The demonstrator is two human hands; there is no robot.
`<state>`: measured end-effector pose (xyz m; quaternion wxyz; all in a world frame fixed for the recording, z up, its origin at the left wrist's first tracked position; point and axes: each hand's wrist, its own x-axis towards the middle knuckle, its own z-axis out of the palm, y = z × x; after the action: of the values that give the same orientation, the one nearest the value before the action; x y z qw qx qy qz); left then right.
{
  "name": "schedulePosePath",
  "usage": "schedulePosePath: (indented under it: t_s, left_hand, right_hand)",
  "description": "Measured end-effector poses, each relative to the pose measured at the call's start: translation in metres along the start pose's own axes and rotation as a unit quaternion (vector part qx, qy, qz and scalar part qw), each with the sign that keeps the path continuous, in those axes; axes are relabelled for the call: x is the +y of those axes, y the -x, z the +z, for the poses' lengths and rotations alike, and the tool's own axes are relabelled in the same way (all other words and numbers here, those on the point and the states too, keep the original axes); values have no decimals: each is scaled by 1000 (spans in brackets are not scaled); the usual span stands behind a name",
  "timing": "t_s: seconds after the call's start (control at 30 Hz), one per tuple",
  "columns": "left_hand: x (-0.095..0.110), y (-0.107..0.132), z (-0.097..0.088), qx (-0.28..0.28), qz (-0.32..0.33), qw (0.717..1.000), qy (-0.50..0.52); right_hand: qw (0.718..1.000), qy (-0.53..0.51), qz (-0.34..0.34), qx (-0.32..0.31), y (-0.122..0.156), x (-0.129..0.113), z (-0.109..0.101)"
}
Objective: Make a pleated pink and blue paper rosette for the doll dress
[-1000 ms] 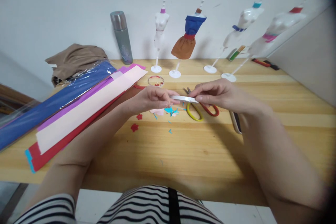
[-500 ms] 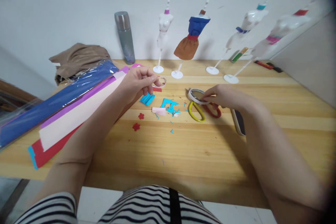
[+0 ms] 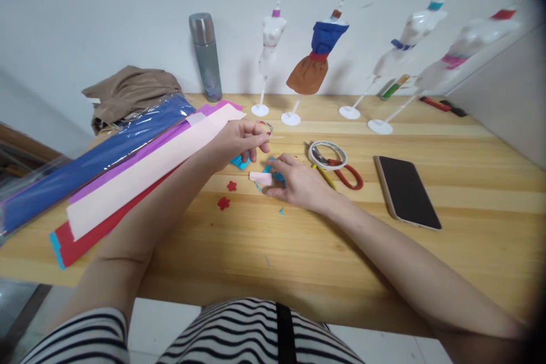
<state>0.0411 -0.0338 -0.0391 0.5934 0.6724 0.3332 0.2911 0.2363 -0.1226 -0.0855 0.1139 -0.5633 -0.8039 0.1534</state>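
Observation:
My left hand (image 3: 247, 139) hovers over the table's middle, thumb and forefinger pressed together; a faint pale sliver shows at their tips, too small to name. Over the paper scraps, my right hand (image 3: 294, 182) is open, thumb and fingers apart about a small pink paper strip (image 3: 260, 178). It partly hides some blue paper scraps. Pleated blue paper (image 3: 240, 161) lies under my left fingers. Two red paper flowers (image 3: 231, 186) lie nearer me. A white roll of tape (image 3: 327, 154) rests on red-handled scissors (image 3: 353, 177), with a yellow handle (image 3: 326, 177) under it.
Four white mannequin stands (image 3: 291, 118) line the back, one wearing a blue and brown outfit. A flask (image 3: 207, 57) stands left of them. Long paper sheets (image 3: 145, 179) and brown cloth (image 3: 132, 91) lie left. A phone (image 3: 407, 190) lies right.
My right hand has left the tape roll and moved left to the paper scraps. The tape roll now lies on the scissors. My left hand has shifted slightly right and down.

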Motion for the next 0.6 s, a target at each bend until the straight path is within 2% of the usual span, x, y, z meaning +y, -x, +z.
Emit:
schedulePosePath:
  t_s: [0.1, 0.27, 0.47, 0.6]
  left_hand:
    - [-3, -2, 0, -12, -7, 1000, -21]
    - [-5, -4, 0, -5, -11, 999, -42]
    - [-7, -6, 1, 7, -9, 999, -35]
    - [-5, -5, 0, 12, -4, 1000, -27]
  right_hand:
    - [999, 34, 17, -11, -1, -3, 2]
    - [999, 30, 22, -22, -5, -4, 4]
    - [1000, -1, -1, 17, -9, 0, 13]
    - [997, -58, -13, 52, -9, 5, 13]
